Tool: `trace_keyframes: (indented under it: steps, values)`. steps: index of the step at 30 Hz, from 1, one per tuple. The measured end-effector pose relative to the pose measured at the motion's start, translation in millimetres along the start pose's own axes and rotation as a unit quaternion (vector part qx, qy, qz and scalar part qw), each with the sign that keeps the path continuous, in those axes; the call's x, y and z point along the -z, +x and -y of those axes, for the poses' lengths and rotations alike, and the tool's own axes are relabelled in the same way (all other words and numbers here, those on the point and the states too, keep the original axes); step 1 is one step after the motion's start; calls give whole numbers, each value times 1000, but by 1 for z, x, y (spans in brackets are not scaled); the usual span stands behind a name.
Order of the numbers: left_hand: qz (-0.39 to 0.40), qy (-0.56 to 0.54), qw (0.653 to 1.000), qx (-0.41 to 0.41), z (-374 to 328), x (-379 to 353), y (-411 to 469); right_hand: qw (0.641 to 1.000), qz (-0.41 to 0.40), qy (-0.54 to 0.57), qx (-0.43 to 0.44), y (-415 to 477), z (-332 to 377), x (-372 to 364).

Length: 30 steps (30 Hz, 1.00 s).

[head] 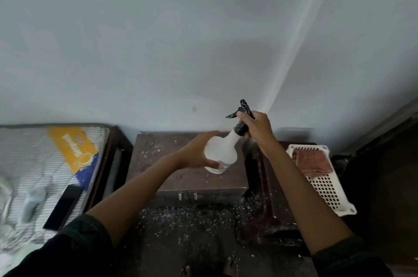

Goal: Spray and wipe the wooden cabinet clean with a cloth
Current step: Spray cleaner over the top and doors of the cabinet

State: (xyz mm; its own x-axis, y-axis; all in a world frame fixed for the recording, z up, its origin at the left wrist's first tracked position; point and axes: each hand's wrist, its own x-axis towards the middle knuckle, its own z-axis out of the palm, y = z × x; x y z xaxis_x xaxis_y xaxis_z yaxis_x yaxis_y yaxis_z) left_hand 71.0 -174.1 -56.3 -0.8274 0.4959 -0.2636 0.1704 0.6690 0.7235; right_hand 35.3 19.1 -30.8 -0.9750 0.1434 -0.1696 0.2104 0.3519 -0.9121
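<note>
A white spray bottle [220, 152] with a black trigger head [245, 109] is held tilted above the dark wooden cabinet [172, 163]. My left hand [194, 152] cups the bottle's body from the left, thumb under its base. My right hand [255, 127] grips the black neck and trigger head at the top. The cabinet top is speckled with pale dust, and two small handles show on its front edge. A reddish-brown cloth [312, 161] lies in a white basket [328, 190] to the right.
A bed with a striped mattress [45, 163] and yellow label stands at the left, with a black flat object [63, 206] on its edge. The dark speckled floor [192, 231] lies in front of the cabinet. A pale wall rises behind. Dark furniture [389, 175] is at the right.
</note>
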Motion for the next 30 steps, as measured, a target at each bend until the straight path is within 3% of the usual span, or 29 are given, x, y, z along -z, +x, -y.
trace_keyframes:
  steps: [7, 14, 18, 26, 30]
  values:
    - [-97, -55, 991, 75, 78, -18, -62, 978, 83, 139, -130, -15, -13, -88]
    - [-103, -98, 979, 145, 144, -65, -76, 948, 144, 202, -200, -26, -82, -153]
    - [-112, -125, 972, 161, 185, -87, -68, 903, 189, 317, -220, -16, -117, -184]
    - [-118, -143, 963, 194, 255, -130, -46, 863, 168, 398, -260, 0, -186, -258]
    - [-107, -109, 968, 200, 275, -153, -40, 879, 153, 369, -261, 9, -214, -278]
